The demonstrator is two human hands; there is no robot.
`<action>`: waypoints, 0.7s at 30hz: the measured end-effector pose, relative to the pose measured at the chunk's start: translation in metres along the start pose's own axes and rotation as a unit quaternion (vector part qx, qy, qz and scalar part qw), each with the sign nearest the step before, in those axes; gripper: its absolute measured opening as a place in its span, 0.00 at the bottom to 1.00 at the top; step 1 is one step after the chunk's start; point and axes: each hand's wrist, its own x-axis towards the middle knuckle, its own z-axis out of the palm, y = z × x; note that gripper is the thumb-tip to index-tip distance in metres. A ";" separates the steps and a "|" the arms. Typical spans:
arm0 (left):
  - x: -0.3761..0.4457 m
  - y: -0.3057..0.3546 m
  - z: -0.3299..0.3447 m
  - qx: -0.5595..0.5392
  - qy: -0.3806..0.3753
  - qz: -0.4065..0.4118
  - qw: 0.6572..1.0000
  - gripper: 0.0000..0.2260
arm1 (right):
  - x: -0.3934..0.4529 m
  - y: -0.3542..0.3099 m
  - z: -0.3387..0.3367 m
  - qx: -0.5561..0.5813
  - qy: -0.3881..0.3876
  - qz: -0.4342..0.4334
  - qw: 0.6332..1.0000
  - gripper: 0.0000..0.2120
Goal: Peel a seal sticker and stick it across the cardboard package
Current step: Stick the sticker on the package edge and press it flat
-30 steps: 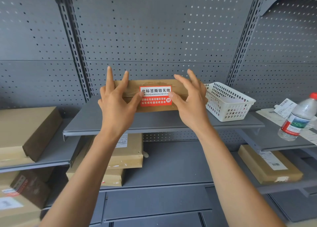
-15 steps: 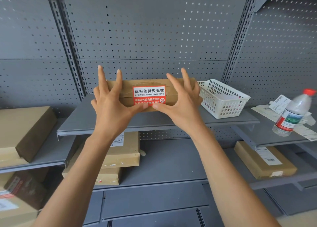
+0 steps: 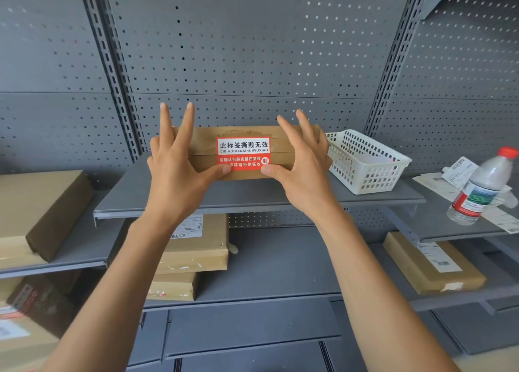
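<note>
A: Sticker [image 3: 243, 153], where does it sit?

B: On the front of the box [image 3: 280, 144], across the seam between its top flap and its lower face. The upper half is white with black characters, the lower half red with white ones.

A: And the box?

B: It lies on the grey shelf [image 3: 266, 197], close to the pegboard back, about mid-shelf.

A: What are the hands doing?

B: Both are spread wide, gripping nothing. The left hand [image 3: 175, 169] is at the box's left end, two fingers pointing up past the top edge, its thumb tip pressed on the sticker's lower left corner. The right hand [image 3: 304, 169] is at the box's right end, fingers lifted over the top, its thumb tip touching the sticker's lower right corner, just under the round red mark.

A: Anything beside the box?

B: A white basket [image 3: 368, 163] stands just right of it on the same shelf; I cannot tell what is in it. Further right of the box, on a neighbouring shelf, a bottle [image 3: 480, 189] with a red cap stands among paper slips [image 3: 438, 180].

A: Below the box?

B: Two stacked parcels [image 3: 193, 253], the upper one bearing a barcode label.
</note>
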 end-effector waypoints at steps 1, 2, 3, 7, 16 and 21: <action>0.001 -0.001 -0.001 -0.004 -0.002 0.001 1.000 0.49 | 0.000 0.000 -0.001 0.010 0.000 0.001 1.000 0.41; 0.001 -0.001 -0.002 -0.008 -0.004 0.003 1.000 0.49 | 0.000 0.001 -0.002 0.020 0.000 0.002 1.000 0.40; 0.001 -0.002 -0.003 -0.012 -0.006 0.003 1.000 0.49 | -0.001 0.001 -0.003 0.029 -0.002 0.003 1.000 0.39; 0.001 -0.005 -0.007 -0.026 -0.023 0.003 0.999 0.47 | -0.001 0.005 -0.009 0.055 -0.016 -0.005 0.998 0.37; 0.001 0.009 0.003 -0.025 0.043 -0.036 0.998 0.30 | -0.002 -0.008 0.006 0.102 0.063 0.011 0.993 0.24; -0.001 0.004 0.001 -0.034 0.023 -0.017 0.999 0.31 | -0.004 -0.002 0.005 0.084 0.037 0.007 0.996 0.27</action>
